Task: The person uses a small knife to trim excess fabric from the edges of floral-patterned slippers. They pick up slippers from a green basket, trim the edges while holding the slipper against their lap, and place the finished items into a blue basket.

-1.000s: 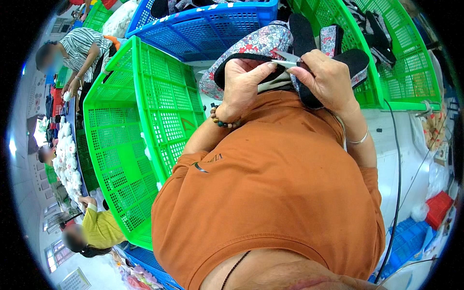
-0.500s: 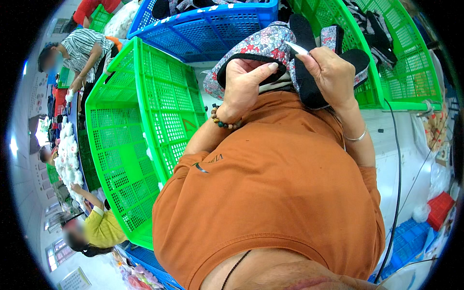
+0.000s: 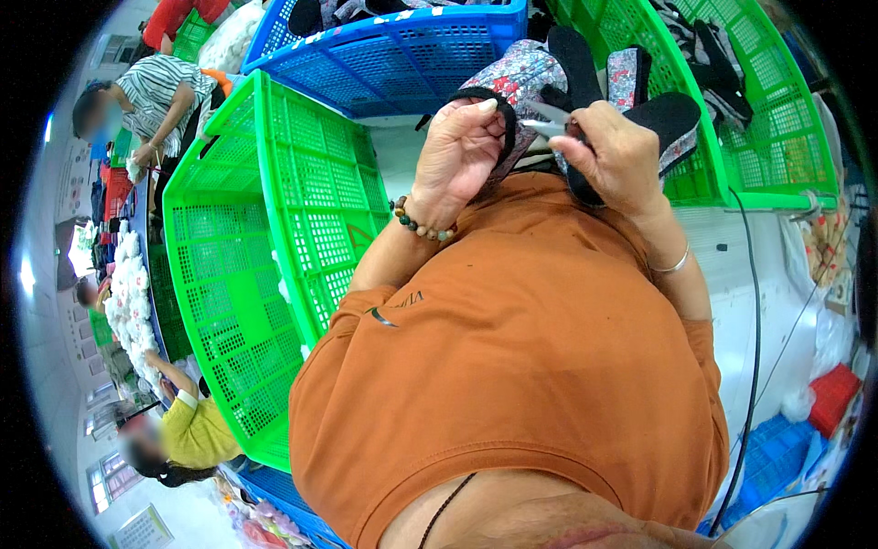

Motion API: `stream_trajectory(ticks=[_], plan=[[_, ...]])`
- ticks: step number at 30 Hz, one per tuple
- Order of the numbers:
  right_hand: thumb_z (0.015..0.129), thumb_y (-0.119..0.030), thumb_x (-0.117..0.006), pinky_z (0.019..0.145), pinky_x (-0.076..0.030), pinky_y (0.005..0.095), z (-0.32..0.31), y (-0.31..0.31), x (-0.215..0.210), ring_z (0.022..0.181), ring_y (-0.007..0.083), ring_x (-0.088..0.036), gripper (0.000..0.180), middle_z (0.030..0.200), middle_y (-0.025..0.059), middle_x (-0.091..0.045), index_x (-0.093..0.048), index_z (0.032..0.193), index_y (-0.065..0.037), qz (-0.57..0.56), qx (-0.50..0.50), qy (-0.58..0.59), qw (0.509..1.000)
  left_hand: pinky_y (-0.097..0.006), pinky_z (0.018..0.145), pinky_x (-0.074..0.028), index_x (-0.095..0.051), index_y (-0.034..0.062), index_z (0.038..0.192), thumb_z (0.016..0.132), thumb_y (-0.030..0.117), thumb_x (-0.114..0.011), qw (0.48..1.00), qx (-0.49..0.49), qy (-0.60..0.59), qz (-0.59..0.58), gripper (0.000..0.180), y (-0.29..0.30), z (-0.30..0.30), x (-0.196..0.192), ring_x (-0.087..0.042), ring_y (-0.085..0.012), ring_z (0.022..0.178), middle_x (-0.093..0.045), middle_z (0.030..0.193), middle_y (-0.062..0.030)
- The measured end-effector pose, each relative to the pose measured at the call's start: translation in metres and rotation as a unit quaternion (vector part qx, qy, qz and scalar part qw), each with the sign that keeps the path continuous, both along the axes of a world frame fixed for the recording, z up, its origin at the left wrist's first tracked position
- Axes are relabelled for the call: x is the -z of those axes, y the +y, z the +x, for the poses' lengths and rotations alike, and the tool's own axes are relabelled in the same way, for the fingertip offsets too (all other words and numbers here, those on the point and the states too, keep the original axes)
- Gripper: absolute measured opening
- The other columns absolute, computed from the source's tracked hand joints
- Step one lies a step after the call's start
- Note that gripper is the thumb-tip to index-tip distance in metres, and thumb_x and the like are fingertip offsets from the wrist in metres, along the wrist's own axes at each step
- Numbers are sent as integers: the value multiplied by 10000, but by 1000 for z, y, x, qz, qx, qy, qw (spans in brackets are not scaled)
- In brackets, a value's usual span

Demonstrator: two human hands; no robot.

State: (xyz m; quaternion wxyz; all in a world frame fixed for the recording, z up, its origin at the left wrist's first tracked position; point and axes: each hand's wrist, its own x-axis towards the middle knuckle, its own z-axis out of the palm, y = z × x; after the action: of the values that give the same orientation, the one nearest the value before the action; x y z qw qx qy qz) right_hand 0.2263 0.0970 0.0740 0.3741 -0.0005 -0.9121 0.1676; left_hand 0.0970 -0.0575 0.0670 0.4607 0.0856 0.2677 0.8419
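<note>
My left hand [image 3: 459, 154], closed, grips the black edging of a floral fabric slipper [image 3: 524, 71] with grey, red and white flowers. My right hand [image 3: 620, 154] is wrapped round small metal snips [image 3: 541, 126], whose two pointed blades stand apart and point at the slipper's black edge. Whether the blades touch it I cannot tell. Beside and beneath the right hand lie more slippers with black soles, one sole [image 3: 574, 69] upright behind the snips and another sole [image 3: 666, 116] to the right. My fingers hide the handles of the snips.
A green crate [image 3: 274, 256] stands at my left, a blue crate [image 3: 384, 59] ahead with dark pieces in it. Another green crate [image 3: 768, 119] at the right holds more slippers. A black cable [image 3: 755, 320] hangs at right. People work at a table with white fluffy pieces [image 3: 130, 293], far left.
My left hand has turned up and drawn the slipper's edge, its opening now folded narrower. The snips in my right hand have spread and come down toward the edging.
</note>
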Motion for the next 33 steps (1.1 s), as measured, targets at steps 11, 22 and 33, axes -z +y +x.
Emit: stream_trajectory(ticks=[11, 22, 33], plan=[[807, -417, -634, 445, -411, 314, -8, -12, 7, 539, 222, -562, 351, 678, 51, -541, -579, 750, -75, 5, 26, -6, 1000, -240, 719, -465, -566, 17, 914, 824, 37, -619, 1000, -7, -2, -17, 106, 1, 2, 1, -561, -124, 756, -613, 874, -59], [813, -407, -634, 436, -408, 328, -11, -8, 4, 530, 236, -558, 346, 648, 44, -552, -556, 670, -102, -9, 92, 2, 996, -245, 715, -483, -572, 21, 897, 823, 34, -611, 999, -14, 3, -42, 84, 3, 4, 1, -579, -128, 745, -618, 858, -53], [808, -407, -641, 441, -413, 325, -8, -18, 2, 532, 229, -566, 343, 661, 43, -557, -572, 693, -92, -25, 41, -12, 999, -254, 712, -472, -573, 24, 877, 822, 36, -611, 999, -23, -16, -17, 68, 2, 3, 4, -563, -133, 742, -606, 838, -48]])
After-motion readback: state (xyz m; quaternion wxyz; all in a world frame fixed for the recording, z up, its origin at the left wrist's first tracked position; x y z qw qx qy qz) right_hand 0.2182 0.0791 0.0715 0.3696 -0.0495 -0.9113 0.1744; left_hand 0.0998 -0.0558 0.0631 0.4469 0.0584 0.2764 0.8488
